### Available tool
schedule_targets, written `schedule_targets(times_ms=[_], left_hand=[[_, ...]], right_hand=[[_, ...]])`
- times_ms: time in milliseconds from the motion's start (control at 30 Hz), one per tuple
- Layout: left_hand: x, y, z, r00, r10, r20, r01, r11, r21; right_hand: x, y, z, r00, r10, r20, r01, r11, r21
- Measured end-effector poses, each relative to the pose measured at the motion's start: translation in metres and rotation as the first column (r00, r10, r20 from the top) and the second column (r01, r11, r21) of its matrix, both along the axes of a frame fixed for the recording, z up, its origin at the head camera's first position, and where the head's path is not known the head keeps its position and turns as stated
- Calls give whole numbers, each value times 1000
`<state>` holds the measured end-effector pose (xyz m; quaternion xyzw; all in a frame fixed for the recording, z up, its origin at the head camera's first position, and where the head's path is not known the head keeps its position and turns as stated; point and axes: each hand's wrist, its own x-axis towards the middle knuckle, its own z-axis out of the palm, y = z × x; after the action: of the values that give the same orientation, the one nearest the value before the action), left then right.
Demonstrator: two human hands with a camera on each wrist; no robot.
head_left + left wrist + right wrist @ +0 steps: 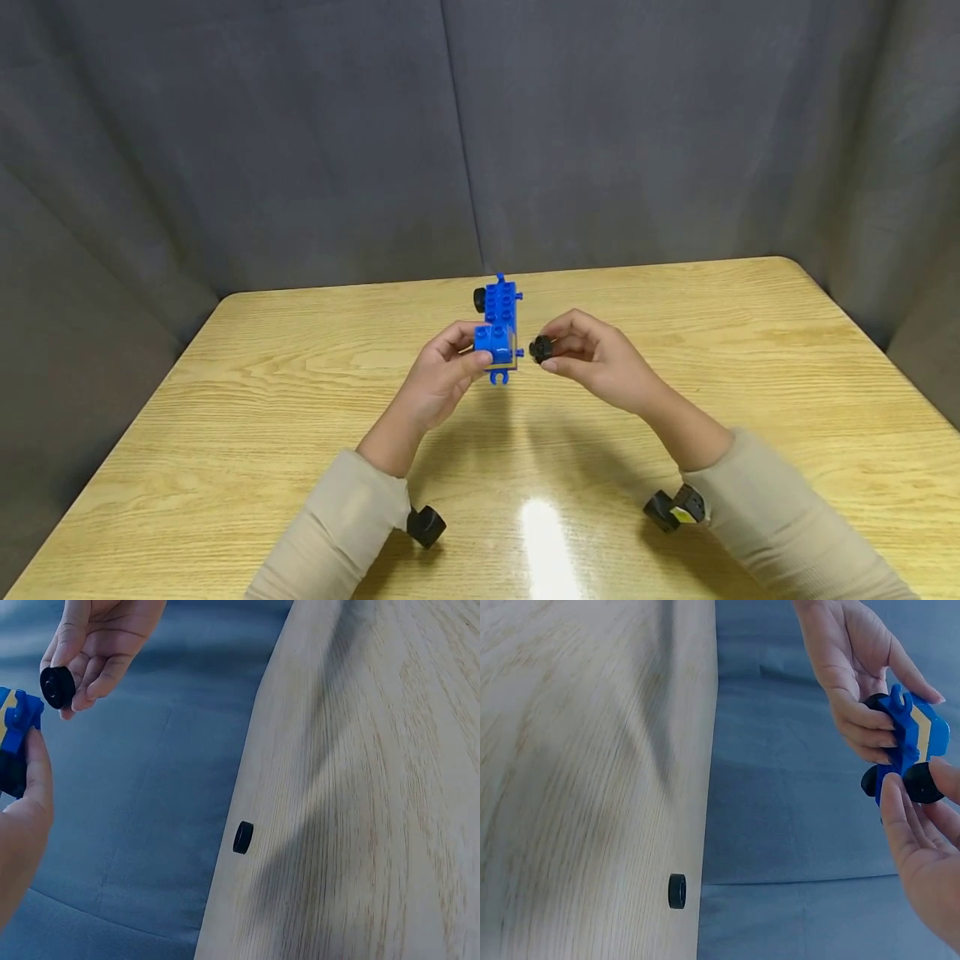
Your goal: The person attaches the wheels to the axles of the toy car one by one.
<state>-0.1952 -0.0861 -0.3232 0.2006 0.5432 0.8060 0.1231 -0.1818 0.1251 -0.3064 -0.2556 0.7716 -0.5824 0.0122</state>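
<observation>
A blue toy car chassis (500,306) with studs and a raised blue block is held above the table by my left hand (437,379), thumb on the block. One black wheel (480,299) sits on its far left side. On the right side, two blue axle pegs stick out bare. My right hand (600,360) pinches another black wheel (541,349) just right of the nearer peg, a small gap between them. In the right wrist view, fingers of the left hand partly cover a dark wheel on the car.
A loose black wheel (243,837) stands on the wooden table (300,417) near its edge, seen in both wrist views. Black wrist cameras (426,526) hang below the sleeves. A dark grey curtain (337,150) rises behind the table.
</observation>
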Motion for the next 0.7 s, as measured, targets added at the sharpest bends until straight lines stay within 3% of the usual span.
schedule_targets(times_ms=[700], left_hand=[[3,5,3,999,-29,21,29,999,-21]], right_hand=[[1,-6,-4,1000,19,18,-18,999,-49]])
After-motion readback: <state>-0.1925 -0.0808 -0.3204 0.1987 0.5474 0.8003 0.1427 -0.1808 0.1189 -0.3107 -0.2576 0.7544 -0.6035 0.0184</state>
